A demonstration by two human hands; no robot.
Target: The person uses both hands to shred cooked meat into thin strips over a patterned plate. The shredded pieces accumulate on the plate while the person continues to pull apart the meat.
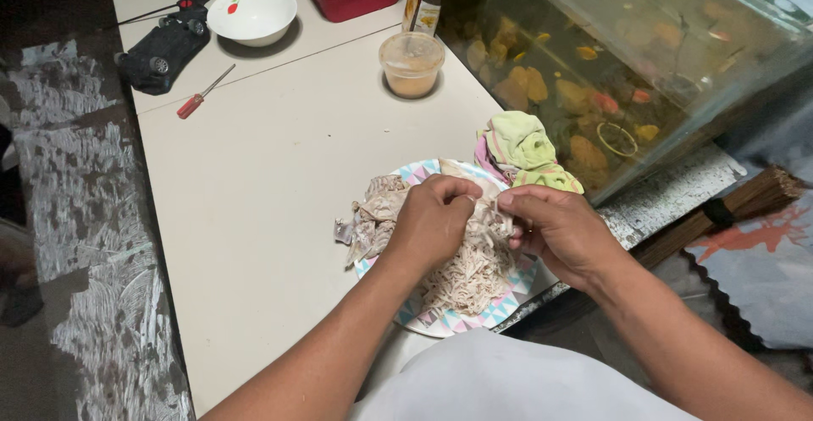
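**Two hands pulling cooked meat apart over a patterned plate**

The left hand (434,220) sits curled over the middle of the paper plate (457,324), fingers bent in and pinching a strip of pale meat (484,207). The right hand (555,230), at 3 o'clock from it, has its fingertips closed on the same strip, so both hands grip it between them. Below the hands, at 6 o'clock, lies a heap of shredded meat (470,273); at 9 o'clock larger unshredded pieces (368,218) hang over the plate's rim onto the white table (262,175). At 1 o'clock from the plate lies a crumpled green and pink cloth (523,150), just beside a glass fish tank (627,57). At 12 o'clock, well apart, stands a lidded tub of tan sauce (412,63); farther off at 11 o'clock are a white bowl (252,13), a red-handled screwdriver (203,93) and a black toy car (165,52)
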